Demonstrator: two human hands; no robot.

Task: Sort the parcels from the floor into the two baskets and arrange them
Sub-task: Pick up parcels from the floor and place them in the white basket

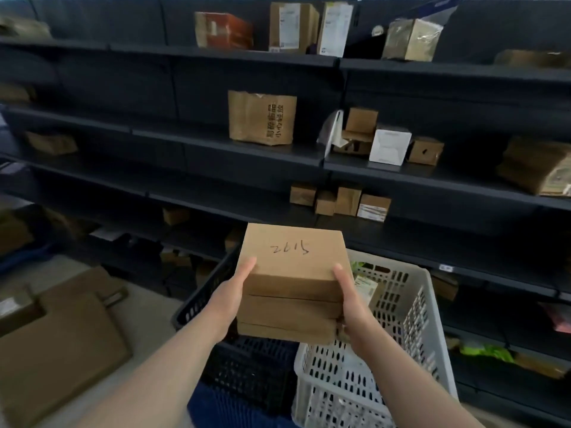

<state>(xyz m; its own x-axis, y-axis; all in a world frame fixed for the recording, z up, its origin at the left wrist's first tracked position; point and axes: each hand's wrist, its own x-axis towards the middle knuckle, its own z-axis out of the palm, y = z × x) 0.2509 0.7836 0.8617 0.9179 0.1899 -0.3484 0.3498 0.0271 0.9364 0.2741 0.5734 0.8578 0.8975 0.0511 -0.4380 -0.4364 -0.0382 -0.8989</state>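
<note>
Stack of cardboard boxes [292, 282] gripped between left hand [230, 296] and right hand [352, 299], fingers wrapped around its sides, above black basket [197, 299] and white basket [411, 307], shelves [185, 149] beyond

Two bare forearms and two bare hands are all of the person that shows from the head-worn camera. The left forearm [170, 366] and the right forearm [398, 369] are uncovered along their whole visible length, from the bottom edge up to the wrists. Both look slim and smooth, broad near the wide-angle lens and narrowing toward the wrists, their nearest parts blurred. The left hand [230, 299] and the right hand [352, 301] are ungloved. The left thumb [248, 267] and right thumb [339, 273] have rounded tips; the nails look short, though the picture is soft. The other fingers are mostly hidden.
</note>
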